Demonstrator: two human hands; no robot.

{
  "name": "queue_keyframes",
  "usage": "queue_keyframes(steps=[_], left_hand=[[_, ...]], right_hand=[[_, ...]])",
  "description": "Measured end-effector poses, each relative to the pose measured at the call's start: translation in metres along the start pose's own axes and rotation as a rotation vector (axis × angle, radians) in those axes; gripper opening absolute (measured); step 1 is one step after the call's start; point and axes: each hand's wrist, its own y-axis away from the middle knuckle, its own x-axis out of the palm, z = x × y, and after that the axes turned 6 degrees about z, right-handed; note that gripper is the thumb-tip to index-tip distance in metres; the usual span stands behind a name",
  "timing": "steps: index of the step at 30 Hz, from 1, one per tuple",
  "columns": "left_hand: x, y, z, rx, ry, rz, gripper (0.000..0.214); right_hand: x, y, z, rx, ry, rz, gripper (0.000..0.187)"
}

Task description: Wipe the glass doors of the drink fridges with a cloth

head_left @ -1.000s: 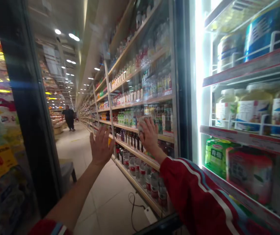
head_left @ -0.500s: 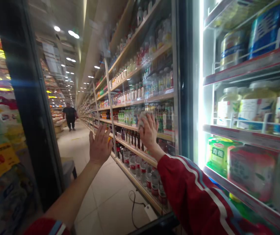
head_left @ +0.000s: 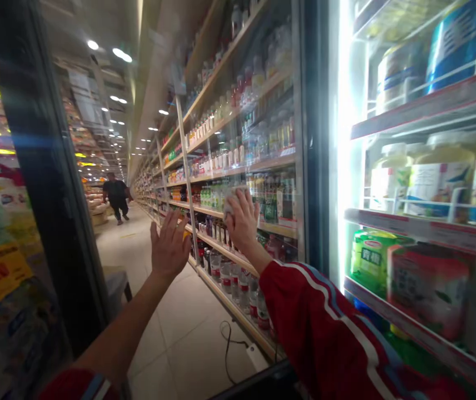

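The crumpled pale grey cloth (head_left: 230,204) sits bunched under your right hand (head_left: 242,225), whose fingers are curled over it and press it against the tall glass fridge door (head_left: 146,111), about halfway up the pane. Your left hand (head_left: 170,247) holds nothing: its fingers are spread and its palm looks flat on the same glass, just beside the right.

The step looks like wiping the pane. Brace the door with the flat palm so it does not swing, press the cloth evenly, and work in overlapping strokes out to the dark door frame (head_left: 33,166).

By count there is one cloth, two hands of yours, one glass door and one other person (head_left: 115,197) far down the aisle. To your right at least three lit fridge shelves (head_left: 421,230) carry jars and packets. One white power strip (head_left: 256,358) lies on the floor.
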Motion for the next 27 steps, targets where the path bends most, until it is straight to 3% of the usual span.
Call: queue_keyframes(steps=[7, 9, 14, 22, 27], left_hand=[[-0.001, 0.0, 0.001, -0.052, 0.075, 0.062, 0.045], [-0.001, 0.0, 0.002, -0.048, 0.072, 0.066, 0.046], [-0.003, -0.005, -0.002, -0.049, 0.123, 0.045, 0.046], [0.003, -0.024, -0.037, 0.125, 0.229, 0.129, 0.04], [0.012, -0.032, -0.042, 0.048, 0.077, 0.101, 0.038]], right_hand=[[0.005, 0.022, 0.039, -0.255, 0.048, 0.25, 0.039], [0.006, 0.021, 0.037, -0.218, 0.043, 0.246, 0.039], [0.005, 0.006, 0.031, 0.045, -0.025, 0.118, 0.043], [-0.004, 0.018, 0.06, 0.022, -0.151, 0.2, 0.054], [-0.011, 0.019, 0.054, 0.022, -0.076, 0.188, 0.055]])
